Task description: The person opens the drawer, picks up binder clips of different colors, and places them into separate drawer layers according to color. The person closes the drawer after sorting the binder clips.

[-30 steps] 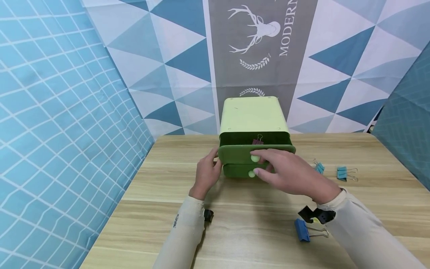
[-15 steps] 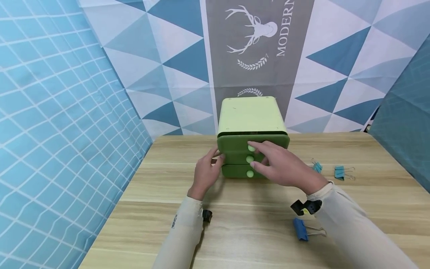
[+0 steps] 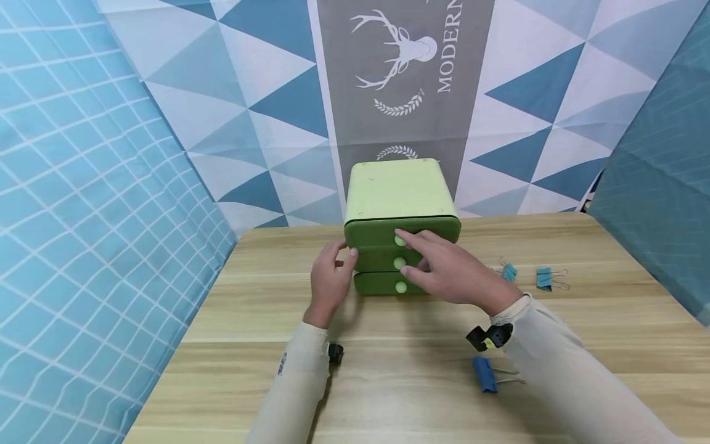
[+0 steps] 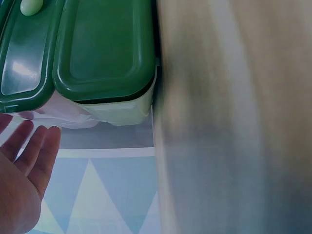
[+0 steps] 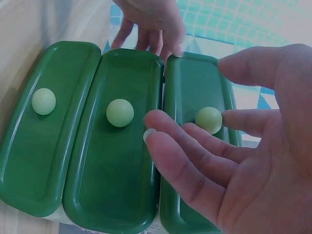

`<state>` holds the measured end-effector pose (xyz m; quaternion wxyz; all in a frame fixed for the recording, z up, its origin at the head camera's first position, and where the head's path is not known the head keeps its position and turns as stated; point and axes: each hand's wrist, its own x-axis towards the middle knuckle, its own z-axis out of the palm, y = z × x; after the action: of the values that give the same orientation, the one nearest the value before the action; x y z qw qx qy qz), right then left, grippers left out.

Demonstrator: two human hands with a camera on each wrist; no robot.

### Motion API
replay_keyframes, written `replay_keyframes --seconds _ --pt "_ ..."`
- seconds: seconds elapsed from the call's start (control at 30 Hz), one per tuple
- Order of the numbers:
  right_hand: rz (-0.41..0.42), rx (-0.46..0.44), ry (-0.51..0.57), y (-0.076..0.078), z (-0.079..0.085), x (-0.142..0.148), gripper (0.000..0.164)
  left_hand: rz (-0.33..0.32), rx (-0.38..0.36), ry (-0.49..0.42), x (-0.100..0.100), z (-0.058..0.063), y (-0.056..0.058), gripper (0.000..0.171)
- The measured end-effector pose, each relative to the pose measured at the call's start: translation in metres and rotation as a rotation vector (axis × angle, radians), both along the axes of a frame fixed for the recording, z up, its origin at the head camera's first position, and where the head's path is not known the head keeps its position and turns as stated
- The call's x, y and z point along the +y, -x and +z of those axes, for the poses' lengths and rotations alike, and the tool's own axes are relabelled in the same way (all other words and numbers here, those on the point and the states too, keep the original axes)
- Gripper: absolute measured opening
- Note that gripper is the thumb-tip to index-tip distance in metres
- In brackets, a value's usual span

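A small light-green cabinet point(image 3: 399, 188) with three dark-green drawers stands on the table. Each drawer has a pale round knob. In the head view the top drawer point(image 3: 368, 233) sits against the cabinet's front edge. My right hand point(image 3: 452, 265) is at the drawer fronts, fingers spread and loosely bent around the top knob point(image 5: 208, 120); one fingertip touches that knob. The thumb lies lower, near the middle knob point(image 5: 120, 112). My left hand point(image 3: 328, 280) rests on the cabinet's left side, fingers point(image 4: 41, 153) extended along it and thumb at the front edge.
Two teal binder clips, a nearer one point(image 3: 509, 271) and a farther one point(image 3: 545, 279), lie right of the cabinet on the wooden table point(image 3: 238, 357). A blue binder clip point(image 3: 485, 374) lies below my right wrist. Patterned cloth point(image 3: 266, 111) hangs behind, with blue checked cloth point(image 3: 83, 216) at left.
The top drawer has slid inward from partly open, under my right hand; the purple binder clip inside it is now hidden. My left hand has stayed at the cabinet's side. The head view has shifted slightly.
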<state>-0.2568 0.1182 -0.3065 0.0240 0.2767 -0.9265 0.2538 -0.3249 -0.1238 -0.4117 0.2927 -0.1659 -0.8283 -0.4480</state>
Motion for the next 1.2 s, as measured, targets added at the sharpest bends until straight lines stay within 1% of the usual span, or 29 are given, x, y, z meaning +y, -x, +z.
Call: replay_keyframes --seconds 0.1,0.2,0.27,0.37,0.4,0.5,0.57,0.63,0.77,0.87,0.97,1.07,1.13,1.2 --pt "-0.008 0.018 -0.010 0.001 -0.002 -0.001 0.062 -0.044 -0.006 -0.066 0.000 0.007 0.001 0.038" --pt "-0.010 0.045 -0.026 0.003 -0.003 0.000 0.061 -0.075 -0.012 -0.122 0.000 0.015 0.004 0.048" --pt "-0.012 0.053 -0.036 0.005 -0.003 0.000 0.062 -0.082 -0.003 -0.131 -0.001 0.021 0.005 0.054" --pt "-0.008 0.036 -0.035 0.007 -0.004 0.001 0.064 -0.076 0.031 -0.107 -0.003 0.029 0.007 0.060" --pt "-0.006 0.028 -0.035 0.007 -0.004 0.002 0.065 -0.084 0.049 -0.096 -0.003 0.031 0.008 0.062" --pt "0.003 0.015 -0.021 0.007 -0.005 0.002 0.067 -0.100 0.096 -0.033 -0.004 0.040 0.008 0.060" --pt "0.019 0.006 0.000 0.006 -0.007 0.003 0.066 -0.123 0.122 0.008 -0.005 0.043 0.009 0.057" --pt "0.040 0.002 0.016 0.004 -0.011 0.004 0.063 -0.134 0.144 0.053 -0.005 0.046 0.010 0.052" --pt "0.055 -0.015 0.002 0.001 -0.020 0.005 0.051 -0.167 0.154 0.086 -0.005 0.049 0.011 0.047" --pt "0.040 -0.006 -0.042 0.003 -0.026 0.007 0.045 -0.193 0.117 0.071 -0.004 0.052 0.010 0.046" --pt "0.017 0.007 -0.070 0.007 -0.029 0.006 0.043 -0.219 0.044 0.043 -0.003 0.056 0.008 0.045" --pt "0.007 0.027 -0.105 0.013 -0.032 0.002 0.042 -0.231 -0.030 0.016 -0.005 0.061 0.005 0.045" --pt "0.011 0.030 -0.127 0.016 -0.033 -0.001 0.042 -0.232 -0.056 0.011 -0.005 0.064 0.004 0.044" --pt "0.014 0.034 -0.153 0.020 -0.035 -0.003 0.042 -0.238 -0.059 0.009 -0.004 0.066 0.003 0.044"
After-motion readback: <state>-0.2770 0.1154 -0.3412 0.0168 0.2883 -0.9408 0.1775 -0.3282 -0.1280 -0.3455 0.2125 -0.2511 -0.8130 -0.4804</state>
